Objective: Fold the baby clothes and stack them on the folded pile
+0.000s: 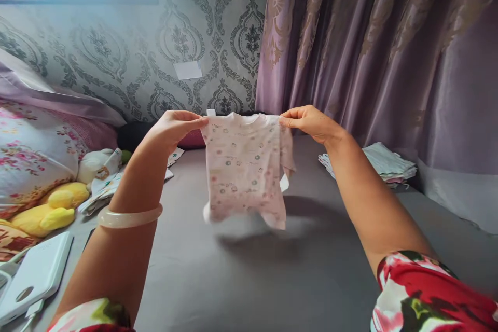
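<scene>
A small pale pink baby garment (245, 166) with little round prints and lines of text hangs in the air over the grey bed sheet. My left hand (177, 127) pinches its upper left corner between thumb and fingers. At the upper right corner, my right hand (311, 122) grips the cloth the same way. One sleeve hangs folded behind the right side, with a white tag below it. The lower hem is blurred and hangs just above the sheet, casting a shadow.
A stack of folded clothes (389, 163) lies at the right by the purple curtain (342, 36). To the left are a floral pillow (35, 150), a yellow plush toy (54, 207), folded cloths (103, 187) and a white power bank (37, 275) with a cable. Patterned wallpaper (218, 31) stands behind.
</scene>
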A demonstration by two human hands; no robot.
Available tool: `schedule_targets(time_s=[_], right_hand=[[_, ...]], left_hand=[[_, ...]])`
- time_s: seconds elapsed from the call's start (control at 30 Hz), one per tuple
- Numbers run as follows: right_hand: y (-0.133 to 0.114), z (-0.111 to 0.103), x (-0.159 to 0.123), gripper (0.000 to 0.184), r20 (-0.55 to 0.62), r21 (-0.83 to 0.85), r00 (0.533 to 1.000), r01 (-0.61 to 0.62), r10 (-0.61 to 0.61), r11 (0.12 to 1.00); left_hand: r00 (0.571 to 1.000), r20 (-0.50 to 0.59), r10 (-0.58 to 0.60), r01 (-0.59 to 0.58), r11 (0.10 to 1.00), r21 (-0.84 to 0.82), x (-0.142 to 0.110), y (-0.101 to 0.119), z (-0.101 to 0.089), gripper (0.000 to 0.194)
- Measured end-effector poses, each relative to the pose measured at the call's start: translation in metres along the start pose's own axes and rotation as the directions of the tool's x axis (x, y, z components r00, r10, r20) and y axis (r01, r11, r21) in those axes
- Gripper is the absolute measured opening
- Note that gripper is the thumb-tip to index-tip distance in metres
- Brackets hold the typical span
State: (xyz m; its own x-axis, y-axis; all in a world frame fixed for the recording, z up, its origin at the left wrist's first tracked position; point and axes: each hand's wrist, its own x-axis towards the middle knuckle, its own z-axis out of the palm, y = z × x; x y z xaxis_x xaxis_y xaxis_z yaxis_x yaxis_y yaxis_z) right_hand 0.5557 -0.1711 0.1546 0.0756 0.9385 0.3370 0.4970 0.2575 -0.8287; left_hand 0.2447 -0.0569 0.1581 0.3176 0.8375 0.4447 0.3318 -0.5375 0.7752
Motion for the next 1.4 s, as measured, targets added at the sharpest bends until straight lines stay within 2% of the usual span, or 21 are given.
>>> schedule_targets(time_s=[0.1,0.27,0.4,0.57,0.7,0.8,0.9,1.0,1.13,1.2,1.27,1.3,1.4], right_hand=[[0.006,0.003,0.003,0.031,-0.043,0.008,0.999,0.004,-0.003,1.000],[0.026,0.007,0.010,0.034,-0.122,0.000,0.991,0.055,-0.055,0.998],[0.041,0.015,0.016,0.038,-0.201,-0.134,0.970,0.112,-0.137,0.985],[0.049,0.031,0.019,0.036,-0.338,-0.403,0.900,0.127,-0.277,0.906],[0.053,0.043,0.017,0.037,-0.391,-0.580,0.806,0.159,-0.444,0.799],[0.056,0.048,0.011,0.041,-0.400,-0.680,0.761,0.128,-0.511,0.722],[0.054,0.050,0.001,0.042,-0.410,-0.749,0.733,0.069,-0.543,0.659],[0.049,0.047,-0.010,0.042,-0.397,-0.800,0.705,0.047,-0.587,0.598],[0.041,0.040,-0.027,0.038,-0.360,-0.849,0.661,0.062,-0.659,0.525],[0.034,0.036,-0.038,0.036,-0.347,-0.861,0.626,0.082,-0.698,0.501],[0.025,0.032,-0.050,0.034,-0.339,-0.866,0.591,0.106,-0.732,0.488],[0.019,0.030,-0.057,0.034,-0.338,-0.867,0.576,0.118,-0.745,0.484],[-0.005,0.025,-0.075,0.031,-0.324,-0.863,0.546,0.165,-0.773,0.478]], left_hand=[[0.995,0.032,-0.096,0.099,0.990,-0.099,0.002,-0.007,0.002,0.041],[0.997,0.034,-0.065,0.071,0.979,-0.189,-0.002,-0.015,0.010,0.039],[0.997,-0.039,-0.069,0.060,0.977,-0.204,-0.002,-0.025,0.022,0.033],[0.984,-0.171,-0.037,0.001,0.979,-0.205,0.001,-0.038,0.043,0.019],[0.957,-0.286,0.035,-0.047,0.998,-0.035,0.000,-0.044,0.051,0.012],[0.897,-0.381,0.223,-0.147,0.964,0.219,-0.005,-0.047,0.052,0.010],[0.814,-0.410,0.411,-0.238,0.880,0.411,-0.013,-0.047,0.052,0.012],[0.742,-0.420,0.523,-0.285,0.813,0.508,-0.023,-0.044,0.052,0.018],[0.653,-0.440,0.616,-0.291,0.741,0.605,-0.039,-0.038,0.046,0.020],[0.610,-0.423,0.671,-0.295,0.687,0.664,-0.050,-0.033,0.040,0.018],[0.547,-0.386,0.743,-0.309,0.608,0.731,-0.062,-0.027,0.030,0.014],[0.507,-0.365,0.780,-0.320,0.564,0.761,-0.068,-0.022,0.025,0.013],[0.440,-0.307,0.844,-0.341,0.473,0.812,-0.088,-0.002,0.008,0.014]])
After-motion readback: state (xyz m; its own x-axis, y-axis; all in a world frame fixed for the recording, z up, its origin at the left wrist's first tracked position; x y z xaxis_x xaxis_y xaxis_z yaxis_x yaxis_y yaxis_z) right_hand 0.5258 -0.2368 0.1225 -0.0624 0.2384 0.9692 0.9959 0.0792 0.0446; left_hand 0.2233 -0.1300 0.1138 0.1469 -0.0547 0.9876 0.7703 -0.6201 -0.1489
